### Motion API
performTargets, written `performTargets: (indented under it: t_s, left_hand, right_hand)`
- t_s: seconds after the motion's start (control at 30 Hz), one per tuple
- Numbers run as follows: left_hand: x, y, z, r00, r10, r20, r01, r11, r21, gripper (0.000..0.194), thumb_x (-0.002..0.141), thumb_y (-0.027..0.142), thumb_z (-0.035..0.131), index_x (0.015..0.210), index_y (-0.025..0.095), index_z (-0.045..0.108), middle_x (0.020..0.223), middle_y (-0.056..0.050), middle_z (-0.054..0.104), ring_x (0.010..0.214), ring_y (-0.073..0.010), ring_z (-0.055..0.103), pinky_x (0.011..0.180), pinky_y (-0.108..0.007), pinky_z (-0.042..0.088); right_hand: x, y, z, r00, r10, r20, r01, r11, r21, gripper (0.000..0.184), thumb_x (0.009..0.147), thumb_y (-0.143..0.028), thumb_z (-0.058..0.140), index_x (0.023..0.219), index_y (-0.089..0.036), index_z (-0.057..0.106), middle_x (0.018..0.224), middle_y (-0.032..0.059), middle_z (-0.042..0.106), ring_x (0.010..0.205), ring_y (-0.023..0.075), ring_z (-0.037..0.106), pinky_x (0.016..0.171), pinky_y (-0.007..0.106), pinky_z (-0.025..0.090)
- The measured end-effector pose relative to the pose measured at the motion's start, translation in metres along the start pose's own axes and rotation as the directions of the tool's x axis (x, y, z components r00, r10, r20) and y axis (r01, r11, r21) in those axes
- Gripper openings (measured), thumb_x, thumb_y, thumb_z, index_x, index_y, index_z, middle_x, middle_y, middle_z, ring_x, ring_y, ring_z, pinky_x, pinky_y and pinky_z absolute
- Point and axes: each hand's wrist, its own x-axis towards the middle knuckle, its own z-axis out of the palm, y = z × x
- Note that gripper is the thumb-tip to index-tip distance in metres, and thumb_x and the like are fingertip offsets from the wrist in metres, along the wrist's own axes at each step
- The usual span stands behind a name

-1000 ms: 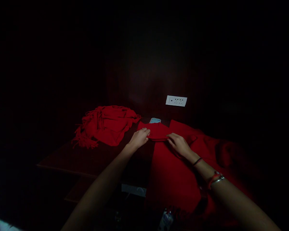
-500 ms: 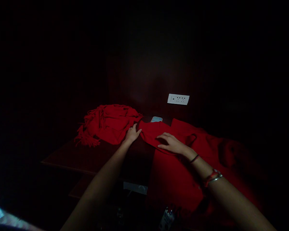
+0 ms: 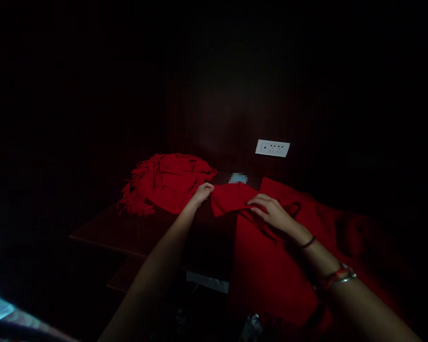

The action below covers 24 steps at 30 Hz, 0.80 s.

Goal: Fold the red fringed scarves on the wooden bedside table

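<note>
A small folded piece of red cloth (image 3: pixel 230 197) lies between my hands at the middle of the dark tabletop. My left hand (image 3: pixel 203 192) is closed in a pinch at its far left corner. At the cloth's near right edge is my right hand (image 3: pixel 273 212), with thumb and fingers closed on the raised edge. Beneath and to the right, a larger red cloth (image 3: pixel 267 266) hangs over the front edge, dark fringe faintly visible at its lower end. Whether the two cloths are joined cannot be told.
A crumpled red scarf with fringe (image 3: pixel 171 180) lies left on the tabletop (image 3: pixel 117 232). Behind the cloth is a phone (image 3: pixel 238 178), its screen blurred. A white socket plate (image 3: pixel 273 148) is on the back wall. A partly lit bottle-like object (image 3: pixel 251 327) stands low in front. The surroundings are very dark.
My left hand let go of the cloth, opened at its left side, then pinched its far left corner. My right hand loosened over the cloth and closed on its near edge. The view shifted slightly left.
</note>
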Motion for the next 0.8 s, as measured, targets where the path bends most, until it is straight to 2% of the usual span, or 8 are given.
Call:
performTargets:
  t_s: [0.13,0.27,0.33,0.43,0.57,0.63,0.7,0.8]
  left_hand:
    - [0.000,-0.001,0.004,0.999,-0.029,-0.013,0.029,1.000,0.006,0.020,0.076,0.028,0.046,0.087,0.014,0.057,0.081,-0.005,0.061,0.072,-0.0127,0.055,0.065,-0.021,0.042]
    - [-0.002,-0.002,0.002,1.000,-0.027,-0.005,0.027,0.999,0.045,0.029,0.080,0.031,0.042,0.101,0.015,0.053,0.093,-0.007,0.061,0.082,-0.0146,0.056,0.073,-0.024,0.041]
    - [-0.005,0.001,0.001,1.000,-0.022,0.003,0.022,0.998,0.062,0.029,0.080,0.031,0.042,0.103,0.016,0.052,0.096,-0.006,0.060,0.086,-0.0152,0.055,0.076,-0.024,0.041]
    - [-0.010,0.007,0.002,0.999,0.035,0.012,-0.037,0.978,0.205,0.031,0.079,0.028,0.044,0.107,0.018,0.051,0.100,-0.007,0.059,0.092,-0.0170,0.054,0.080,-0.026,0.039]
    - [-0.018,0.012,0.004,0.991,0.121,0.065,-0.137,0.879,0.457,0.040,0.075,0.024,0.049,0.115,0.018,0.046,0.101,-0.009,0.058,0.093,-0.0205,0.054,0.079,-0.029,0.040]
    - [-0.020,0.010,0.003,0.991,0.114,0.066,-0.132,0.849,0.512,0.042,0.073,0.019,0.050,0.114,0.020,0.046,0.101,-0.009,0.058,0.093,-0.0208,0.054,0.079,-0.028,0.041]
    - [-0.020,0.006,-0.001,0.995,0.100,0.010,-0.089,0.834,0.545,0.040,0.072,0.016,0.049,0.112,0.021,0.048,0.100,-0.008,0.059,0.092,-0.0210,0.054,0.077,-0.028,0.041]
    - [-0.016,0.000,-0.009,0.990,0.060,-0.131,0.024,0.828,0.560,0.038,0.074,0.015,0.046,0.112,0.019,0.048,0.098,-0.011,0.058,0.090,-0.0223,0.055,0.075,-0.029,0.042]
  right_hand:
    - [0.009,-0.023,0.022,0.992,-0.103,0.066,0.119,0.935,-0.334,0.042,0.079,-0.016,0.042,0.121,-0.022,0.040,0.113,0.0103,0.048,0.103,0.0231,0.040,0.081,0.038,0.034]
    - [0.027,-0.047,0.044,0.977,-0.095,0.193,0.169,0.896,-0.411,0.024,0.081,-0.011,0.038,0.095,-0.016,0.057,0.089,0.0096,0.057,0.086,0.0191,0.048,0.075,0.033,0.036]
    - [0.028,-0.053,0.047,0.972,-0.101,0.212,0.169,0.927,-0.335,0.021,0.082,-0.015,0.038,0.085,-0.015,0.058,0.081,0.0076,0.057,0.079,0.0157,0.050,0.072,0.028,0.037]
    - [0.016,-0.055,0.039,0.962,-0.139,0.235,0.170,0.979,-0.115,0.023,0.085,-0.023,0.036,0.087,-0.016,0.058,0.081,0.0053,0.058,0.075,0.0122,0.051,0.069,0.023,0.038]
    - [-0.002,-0.043,0.021,0.900,-0.195,0.389,0.121,0.971,0.207,0.031,0.085,-0.035,0.034,0.090,-0.019,0.060,0.084,0.0032,0.060,0.076,0.0106,0.054,0.071,0.021,0.040]
    - [-0.008,-0.032,0.017,0.914,-0.085,0.397,0.006,0.981,0.195,0.037,0.085,-0.040,0.031,0.098,-0.019,0.058,0.093,0.0055,0.059,0.087,0.0131,0.053,0.079,0.025,0.039]
    - [-0.012,-0.019,0.021,0.918,0.120,0.379,-0.153,0.987,0.057,0.047,0.082,-0.047,0.032,0.112,-0.017,0.051,0.110,0.0108,0.053,0.102,0.0195,0.047,0.087,0.034,0.035]
    - [-0.015,-0.008,0.041,0.847,0.342,0.407,-0.311,0.940,-0.141,0.064,0.078,-0.058,0.027,0.128,-0.018,0.032,0.131,0.0151,0.031,0.119,0.0298,0.027,0.092,0.049,0.025]
